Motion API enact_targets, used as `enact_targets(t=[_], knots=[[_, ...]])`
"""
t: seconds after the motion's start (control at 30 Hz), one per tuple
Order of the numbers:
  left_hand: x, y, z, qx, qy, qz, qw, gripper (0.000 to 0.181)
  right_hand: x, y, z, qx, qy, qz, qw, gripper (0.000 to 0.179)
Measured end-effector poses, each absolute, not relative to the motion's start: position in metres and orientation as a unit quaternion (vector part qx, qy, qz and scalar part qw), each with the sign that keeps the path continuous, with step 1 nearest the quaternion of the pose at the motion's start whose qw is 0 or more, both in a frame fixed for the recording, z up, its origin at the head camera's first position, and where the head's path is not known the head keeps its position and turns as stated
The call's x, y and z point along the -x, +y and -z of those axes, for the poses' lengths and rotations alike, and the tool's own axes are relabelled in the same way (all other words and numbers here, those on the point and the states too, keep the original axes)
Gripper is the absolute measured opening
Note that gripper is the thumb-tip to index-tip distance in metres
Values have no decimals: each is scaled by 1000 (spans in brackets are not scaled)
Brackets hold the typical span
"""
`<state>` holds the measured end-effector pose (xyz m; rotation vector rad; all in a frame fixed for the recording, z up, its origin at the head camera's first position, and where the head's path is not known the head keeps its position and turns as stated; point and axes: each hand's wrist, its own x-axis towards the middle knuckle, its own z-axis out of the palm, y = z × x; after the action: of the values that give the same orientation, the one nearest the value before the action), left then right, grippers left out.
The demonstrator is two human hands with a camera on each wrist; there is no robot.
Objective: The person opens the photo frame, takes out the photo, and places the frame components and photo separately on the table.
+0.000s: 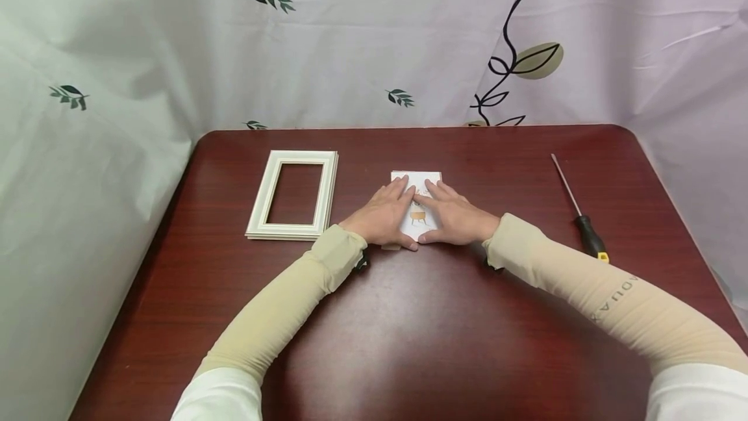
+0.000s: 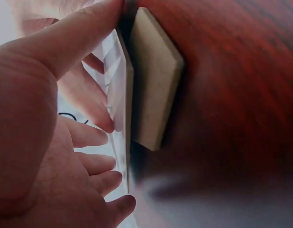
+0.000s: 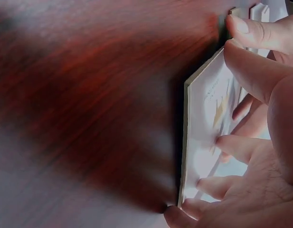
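A white picture panel (image 1: 418, 218) printed with a small orange chair-like drawing lies in the middle of the table. My left hand (image 1: 378, 214) rests over its left side with fingers spread, the thumb at the near edge. From the right, my right hand (image 1: 458, 216) touches the panel's top and edge with extended fingers. In the right wrist view the panel (image 3: 203, 118) shows a thin brown edge and a glossy face. A flat brown board piece (image 2: 156, 76) juts out below the panel in the left wrist view; how the two join is hidden.
A white picture frame (image 1: 265, 190) with an open centre lies to the left, close to my left forearm. On the right is a screwdriver (image 1: 590, 236) with a black and yellow handle. A patterned curtain (image 1: 362, 38) hangs behind the dark red table (image 1: 409, 343).
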<state>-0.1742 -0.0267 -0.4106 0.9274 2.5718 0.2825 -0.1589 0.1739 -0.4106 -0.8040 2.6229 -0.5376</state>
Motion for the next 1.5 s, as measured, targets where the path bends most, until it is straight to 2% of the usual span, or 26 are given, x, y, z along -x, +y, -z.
enact_targets(t=[0.67,1.0,1.5], knots=[[175,-27,417,-318,926,-111,171,121,156,182,416,289,933,165,139,86],[174,-26,417,-296,929,-131,181,133,156,190,417,309,928,173,117,86],[173,-27,417,-301,927,-129,184,133,159,196,417,297,931,178,119,93]])
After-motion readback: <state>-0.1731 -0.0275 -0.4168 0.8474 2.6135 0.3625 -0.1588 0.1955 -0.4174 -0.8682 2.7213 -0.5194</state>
